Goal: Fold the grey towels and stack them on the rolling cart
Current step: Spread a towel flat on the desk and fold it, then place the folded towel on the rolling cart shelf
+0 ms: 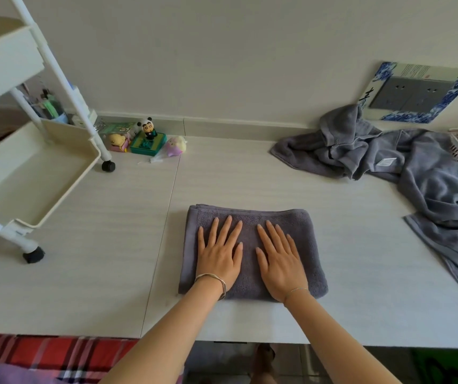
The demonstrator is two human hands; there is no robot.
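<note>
1. Folded dark grey terry towel [250,281]: lies flat at lower centre of frame on the pale wood-grain tabletop [97,245], near its front edge.
2. Left hand [219,256]: grip fully open; fingers straight and spread; palm pressed on the towel's left half.
3. Right hand [280,261]: grip likewise open and flat; rests on the right half.
4. Crumpled grey towels [416,167]: heaped at right of frame; unfolded.
5. Cream plastic rolling cart [28,176]: left of frame; black castors on the tabletop.
</note>
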